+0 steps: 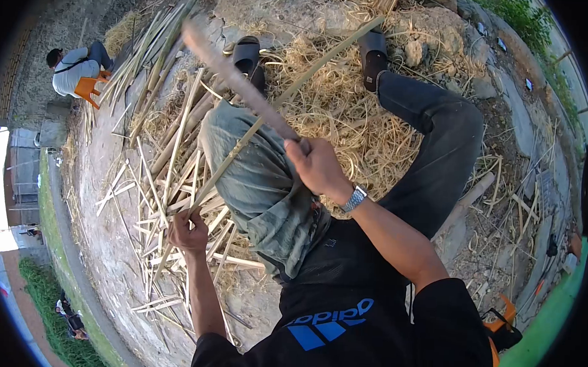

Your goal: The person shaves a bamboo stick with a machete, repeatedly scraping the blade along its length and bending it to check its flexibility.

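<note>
My left hand [188, 230] is closed around the lower end of a long, thin bamboo strip [298, 81]. The strip slants up over my left thigh, and its far end lies by my right foot. In my closed right hand [319, 166] is a rusty-brown machete [245, 88], smeared by motion, pointing up and to the left. Its blade crosses over the bamboo strip in this view. A grey-green cloth [245, 171] covers my left thigh beneath the strip.
Curly bamboo shavings [355, 130] cover the ground between my legs. Cut bamboo pieces [175, 198] lie heaped on the left, with longer poles [156, 66] behind them. At the far left a person [76, 69] sits on an orange chair [87, 89].
</note>
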Demonstrator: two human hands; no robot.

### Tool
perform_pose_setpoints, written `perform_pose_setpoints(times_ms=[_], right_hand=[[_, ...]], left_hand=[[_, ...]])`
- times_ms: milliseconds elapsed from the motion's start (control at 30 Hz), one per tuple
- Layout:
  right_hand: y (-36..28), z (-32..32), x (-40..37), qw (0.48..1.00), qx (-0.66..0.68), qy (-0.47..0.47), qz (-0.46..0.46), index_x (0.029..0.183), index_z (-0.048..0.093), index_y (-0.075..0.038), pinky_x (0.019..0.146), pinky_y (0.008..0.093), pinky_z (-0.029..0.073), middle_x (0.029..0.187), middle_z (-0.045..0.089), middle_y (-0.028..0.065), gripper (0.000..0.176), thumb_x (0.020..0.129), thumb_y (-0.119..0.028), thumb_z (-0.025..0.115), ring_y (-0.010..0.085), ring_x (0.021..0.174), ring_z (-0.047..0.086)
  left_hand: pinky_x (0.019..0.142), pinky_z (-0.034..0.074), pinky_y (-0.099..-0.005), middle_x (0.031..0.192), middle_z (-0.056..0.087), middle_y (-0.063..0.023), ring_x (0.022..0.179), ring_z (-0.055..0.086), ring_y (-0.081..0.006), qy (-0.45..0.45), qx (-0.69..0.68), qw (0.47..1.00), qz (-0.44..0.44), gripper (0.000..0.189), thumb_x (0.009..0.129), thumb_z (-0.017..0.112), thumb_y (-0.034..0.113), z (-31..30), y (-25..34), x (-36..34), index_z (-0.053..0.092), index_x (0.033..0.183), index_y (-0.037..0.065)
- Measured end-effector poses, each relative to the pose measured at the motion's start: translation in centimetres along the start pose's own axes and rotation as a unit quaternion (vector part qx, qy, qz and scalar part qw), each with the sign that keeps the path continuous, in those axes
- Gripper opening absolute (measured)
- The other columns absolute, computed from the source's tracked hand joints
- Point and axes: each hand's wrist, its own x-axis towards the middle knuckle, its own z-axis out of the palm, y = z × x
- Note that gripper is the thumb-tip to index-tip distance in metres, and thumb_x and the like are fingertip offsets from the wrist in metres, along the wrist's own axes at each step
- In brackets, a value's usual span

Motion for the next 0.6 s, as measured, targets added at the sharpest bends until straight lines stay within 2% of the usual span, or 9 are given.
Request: perform_pose_setpoints(times_ms=[133, 200, 267, 333, 367, 433, 500, 533, 600], right_hand=[[-2.5, -3.3, 0.2, 0.992, -0.105, -0.055, -0.032, 0.068, 0.064, -0.002, 0.049, 0.0428, 0.041, 0.054, 0.058, 0.0129, 0.055, 0.100, -0.047, 0.061, 0.0267, 0.046, 0.055], [-1.2, -7.3, 3.3, 0.992, -0.109, 0.043, -0.048, 0.070, 0.065, -0.001, 0.046, 0.0398, 0.040, 0.055, 0.059, 0.0096, 0.053, 0.100, -0.045, 0.061, 0.0213, 0.042, 0.052], [-0.3, -11.9, 7.3, 0.982, -0.074, 0.166, 0.051, 0.065, 0.061, -0.004, 0.041, 0.0358, 0.039, 0.051, 0.056, 0.0035, 0.055, 0.101, -0.045, 0.060, 0.0144, 0.039, 0.050], [-0.6, -13.7, 9.5, 0.966, 0.087, 0.194, 0.149, 0.059, 0.053, -0.008, 0.039, 0.0328, 0.038, 0.046, 0.049, -0.0007, 0.057, 0.102, -0.045, 0.058, 0.0111, 0.040, 0.051], [-0.8, -13.2, 9.4, 0.969, 0.070, 0.189, 0.142, 0.056, 0.046, -0.011, 0.036, 0.0317, 0.037, 0.045, 0.046, -0.0028, 0.058, 0.102, -0.044, 0.058, 0.0099, 0.040, 0.051], [-1.2, -8.9, 6.9, 0.985, 0.050, 0.117, 0.121, 0.061, 0.056, -0.007, 0.039, 0.0317, 0.038, 0.052, 0.055, 0.0003, 0.056, 0.101, -0.045, 0.062, 0.0109, 0.039, 0.050], [-1.8, -1.8, 2.5, 0.998, -0.037, 0.037, -0.037, 0.069, 0.063, 0.000, 0.050, 0.0391, 0.042, 0.053, 0.058, 0.0080, 0.054, 0.100, -0.045, 0.063, 0.0214, 0.049, 0.058], [-2.1, 0.9, 0.3, 0.996, -0.068, -0.032, -0.046, 0.069, 0.062, 0.000, 0.053, 0.0426, 0.043, 0.054, 0.056, 0.0132, 0.054, 0.099, -0.044, 0.065, 0.0262, 0.052, 0.056], [-2.3, 1.6, -0.2, 0.997, -0.057, -0.041, -0.029, 0.068, 0.061, 0.000, 0.052, 0.0414, 0.043, 0.055, 0.057, 0.0143, 0.054, 0.097, -0.046, 0.066, 0.0256, 0.051, 0.055]], left_hand=[[0.044, 0.038, -0.0307, 0.057, 0.059, -0.0012, 0.045, 0.054, -0.0181, -0.066, 0.007, 0.994, -0.084, 0.033, 0.090, 0.082, 0.029, -0.9, 0.2, -1.3, 0.062, 0.074, 0.009], [0.044, 0.038, -0.0306, 0.055, 0.057, -0.0012, 0.044, 0.052, -0.0182, -0.035, 0.000, 0.998, -0.060, 0.033, 0.087, 0.085, 0.028, -0.7, 0.5, -1.1, 0.062, 0.074, 0.009], [0.047, 0.042, -0.0323, 0.061, 0.062, -0.0027, 0.048, 0.057, -0.0206, -0.045, 0.031, 0.996, -0.067, 0.031, 0.084, 0.087, 0.026, -0.7, 0.0, -2.0, 0.062, 0.076, 0.009], [0.049, 0.045, -0.0340, 0.064, 0.065, -0.0035, 0.051, 0.060, -0.0233, -0.019, 0.033, 0.999, -0.014, 0.029, 0.083, 0.087, 0.023, -0.4, 0.9, -0.6, 0.063, 0.076, 0.009], [0.052, 0.047, -0.0356, 0.065, 0.066, -0.0038, 0.053, 0.062, -0.0254, -0.019, 0.023, 0.999, -0.027, 0.026, 0.083, 0.086, 0.021, 0.0, 1.1, -0.8, 0.063, 0.077, 0.009], [0.051, 0.047, -0.0357, 0.065, 0.066, -0.0030, 0.054, 0.063, -0.0246, -0.025, 0.015, 0.998, -0.054, 0.024, 0.083, 0.086, 0.020, 0.7, 2.5, -0.3, 0.064, 0.079, 0.010], [0.050, 0.046, -0.0356, 0.065, 0.065, -0.0025, 0.053, 0.062, -0.0233, -0.058, 0.037, 0.995, -0.070, 0.026, 0.083, 0.086, 0.021, 0.7, 5.0, 1.1, 0.063, 0.079, 0.009], [0.049, 0.046, -0.0356, 0.063, 0.064, -0.0023, 0.051, 0.061, -0.0237, -0.072, 0.037, 0.993, -0.082, 0.026, 0.085, 0.085, 0.023, 0.2, 6.0, 2.1, 0.063, 0.080, 0.009], [0.049, 0.045, -0.0346, 0.061, 0.064, -0.0022, 0.050, 0.062, -0.0229, -0.115, -0.003, 0.987, -0.114, 0.027, 0.085, 0.085, 0.024, -0.3, 4.6, 1.2, 0.063, 0.080, 0.009]])
